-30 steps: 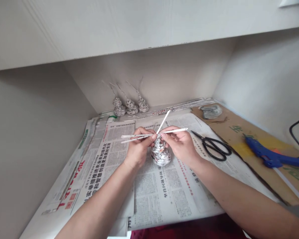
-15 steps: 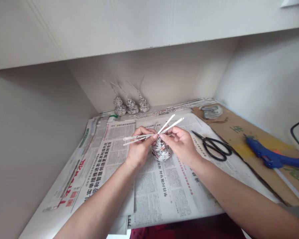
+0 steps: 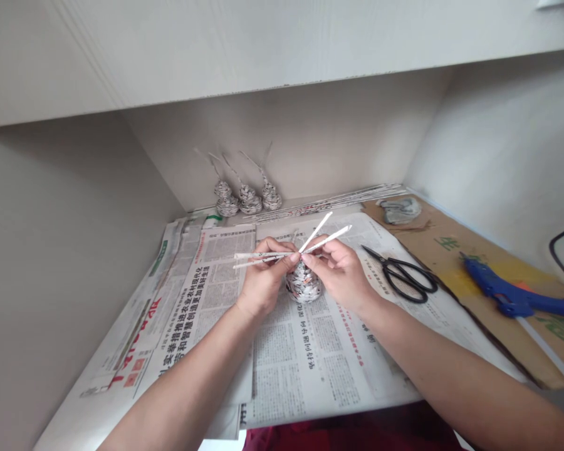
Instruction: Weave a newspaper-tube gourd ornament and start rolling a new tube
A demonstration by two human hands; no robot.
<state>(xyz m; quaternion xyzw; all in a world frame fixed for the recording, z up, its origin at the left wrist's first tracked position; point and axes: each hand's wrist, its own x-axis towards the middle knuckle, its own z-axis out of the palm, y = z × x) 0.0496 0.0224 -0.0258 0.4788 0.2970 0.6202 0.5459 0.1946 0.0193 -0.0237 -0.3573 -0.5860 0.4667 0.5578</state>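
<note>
A small rounded body woven from newspaper strips (image 3: 303, 285) stands on the newspaper, with its top between my two hands. Rolled paper strips stick out from that top: a few point left past my left hand (image 3: 263, 275), and two rise to the upper right by my right hand (image 3: 341, 266). My left hand is closed, thumb and fingers pinching the paper strips. The right one pinches the paper strips too, its thumb close to the left thumb. Fingers cover the top of the woven piece, so where the strips cross is partly hidden.
Three finished-looking woven gourds (image 3: 249, 199) stand at the back left. Long paper rolls (image 3: 329, 203) lie along the back. Black scissors (image 3: 407, 279) rest to the right. A blue glue gun (image 3: 512, 291) and a plastic-wrapped lump (image 3: 398, 210) lie on cardboard (image 3: 444, 257). Newspaper (image 3: 305, 388) covers the tabletop.
The strips at the right have spread slightly outward, and the left strips have shifted a little. Both hands keep their pinch in nearly the same place.
</note>
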